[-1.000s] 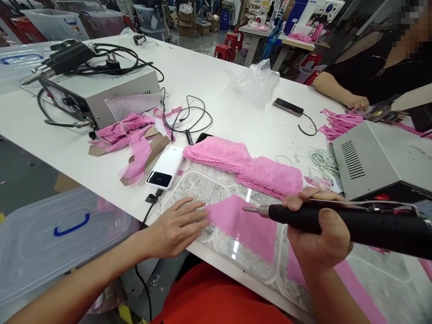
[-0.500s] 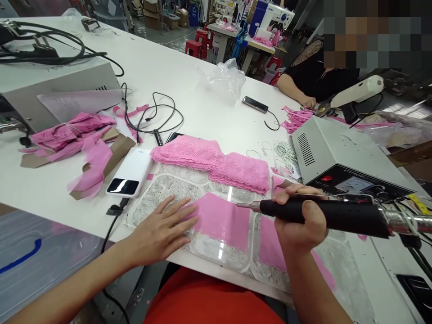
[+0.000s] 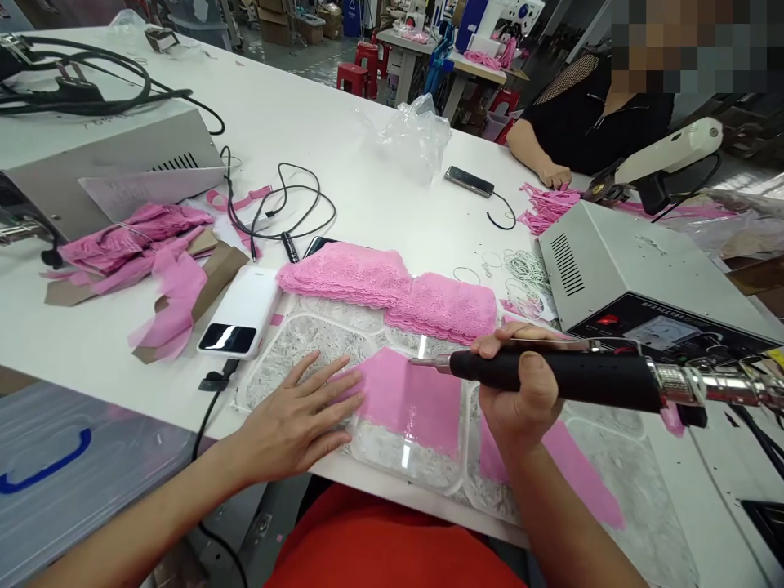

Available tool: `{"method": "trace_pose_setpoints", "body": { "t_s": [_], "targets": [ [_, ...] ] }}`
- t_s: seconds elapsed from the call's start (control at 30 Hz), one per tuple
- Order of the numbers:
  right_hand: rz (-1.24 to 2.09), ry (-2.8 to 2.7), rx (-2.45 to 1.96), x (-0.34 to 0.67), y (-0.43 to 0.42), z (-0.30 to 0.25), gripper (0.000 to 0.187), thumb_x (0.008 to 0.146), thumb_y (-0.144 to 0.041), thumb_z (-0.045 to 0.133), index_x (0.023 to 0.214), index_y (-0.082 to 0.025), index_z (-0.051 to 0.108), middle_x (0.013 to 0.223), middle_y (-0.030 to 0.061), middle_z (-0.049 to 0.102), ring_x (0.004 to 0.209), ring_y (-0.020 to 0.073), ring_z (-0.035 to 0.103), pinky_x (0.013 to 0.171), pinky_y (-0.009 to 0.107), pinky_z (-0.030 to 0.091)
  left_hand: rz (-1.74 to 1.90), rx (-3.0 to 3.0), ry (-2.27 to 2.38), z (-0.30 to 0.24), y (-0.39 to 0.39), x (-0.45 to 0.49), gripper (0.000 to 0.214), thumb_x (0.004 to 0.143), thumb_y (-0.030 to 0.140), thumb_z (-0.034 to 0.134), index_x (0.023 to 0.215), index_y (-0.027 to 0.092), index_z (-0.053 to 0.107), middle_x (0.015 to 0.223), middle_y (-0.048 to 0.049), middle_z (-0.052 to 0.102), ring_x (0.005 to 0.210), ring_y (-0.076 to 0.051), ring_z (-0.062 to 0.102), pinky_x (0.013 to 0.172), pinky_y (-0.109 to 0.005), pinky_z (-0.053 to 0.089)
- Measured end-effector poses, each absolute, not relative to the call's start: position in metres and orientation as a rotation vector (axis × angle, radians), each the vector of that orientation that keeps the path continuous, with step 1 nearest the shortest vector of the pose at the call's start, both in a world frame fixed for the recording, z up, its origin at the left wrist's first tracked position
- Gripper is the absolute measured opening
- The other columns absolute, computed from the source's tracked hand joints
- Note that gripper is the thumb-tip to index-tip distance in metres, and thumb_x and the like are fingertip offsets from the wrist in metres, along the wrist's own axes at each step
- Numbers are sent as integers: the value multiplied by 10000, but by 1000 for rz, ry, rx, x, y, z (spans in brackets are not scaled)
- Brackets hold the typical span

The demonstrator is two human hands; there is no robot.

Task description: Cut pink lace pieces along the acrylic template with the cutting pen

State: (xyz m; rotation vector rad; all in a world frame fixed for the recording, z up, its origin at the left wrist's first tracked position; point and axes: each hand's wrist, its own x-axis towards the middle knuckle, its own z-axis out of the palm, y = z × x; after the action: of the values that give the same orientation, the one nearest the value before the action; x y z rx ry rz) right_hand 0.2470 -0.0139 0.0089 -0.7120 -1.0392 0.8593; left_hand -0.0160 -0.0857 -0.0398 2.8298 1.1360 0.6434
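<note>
My left hand [image 3: 300,416] lies flat with fingers spread, its fingertips on the left edge of a pink fabric piece [image 3: 416,404] under or on a clear plastic template. My right hand [image 3: 520,384] is wrapped round a black handheld ultrasonic welding tool [image 3: 557,378]. Its metal tip points left, over the upper part of the pink piece; whether it touches cannot be told. Another pink piece [image 3: 579,474] lies to the right, partly covered by my right forearm. Behind the template, two stacks of pink lace fabric [image 3: 349,273] sit side by side.
A white power bank [image 3: 242,314] with a cable lies left of the template. Pink scraps [image 3: 135,241] and a grey machine box [image 3: 140,147] are farther left. Another grey control box [image 3: 649,269] stands right. Across the table, a person's hand [image 3: 554,175] rests by pink strips.
My right hand has moved left with the welding tool, so its tip is farther over the pink piece. My left hand stays flat. The view has shifted slightly.
</note>
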Motion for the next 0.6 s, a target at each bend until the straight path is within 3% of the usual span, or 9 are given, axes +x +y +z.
{"method": "trace_pose_setpoints", "body": {
  "t_s": [0.43,0.6],
  "targets": [
    [840,-1050,-714,240,-13,6,118,766,-293,621,844,-212,587,829,-18,531,606,102,558,630,319,525,635,2870,1135,-38,-86,-17,374,986,327,480,1354,267,504,1426,-24,532,1427,-263,343,1205,-523,186],
    [844,-1070,-697,242,-12,6,112,772,-291,625,843,-210,593,818,-18,548,608,104,566,626,317,526,624,2872,1112,-37,-86,-17,363,978,290,504,1336,229,521,1444,-37,512,1451,-269,291,1210,-522,154]
  ]
}}
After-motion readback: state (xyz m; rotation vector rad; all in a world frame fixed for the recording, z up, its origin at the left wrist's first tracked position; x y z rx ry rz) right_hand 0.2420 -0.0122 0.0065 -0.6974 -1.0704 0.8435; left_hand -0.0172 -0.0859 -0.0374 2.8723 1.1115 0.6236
